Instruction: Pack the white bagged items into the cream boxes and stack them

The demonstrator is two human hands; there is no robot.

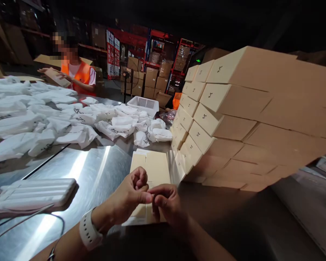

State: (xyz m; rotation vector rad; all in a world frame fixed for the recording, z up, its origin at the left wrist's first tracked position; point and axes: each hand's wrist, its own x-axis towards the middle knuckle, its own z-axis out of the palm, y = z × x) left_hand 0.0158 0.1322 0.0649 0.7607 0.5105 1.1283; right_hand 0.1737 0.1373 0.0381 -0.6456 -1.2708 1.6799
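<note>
Under both hands' grip [151, 197] (fingertips meeting) lies flat cardboard [152, 170].

The stacked boxes [228, 119] are plain tan, each end carrying a small black squiggle mark. A paler cream flat carton [152, 170] lies on the table [97, 170], which is bright silver steel with white glare streaks. The heap of bags [57, 116] is white with black lettering. A basket [143, 104] behind them is white too. The ridged case [32, 194] at the near edge is off-white, with a grey cord. The watch band [89, 232] is white. The co-worker's vest [81, 74] is orange over a white shirt. Racks [163, 40] at the back are red and blue, with brown cartons.
</note>
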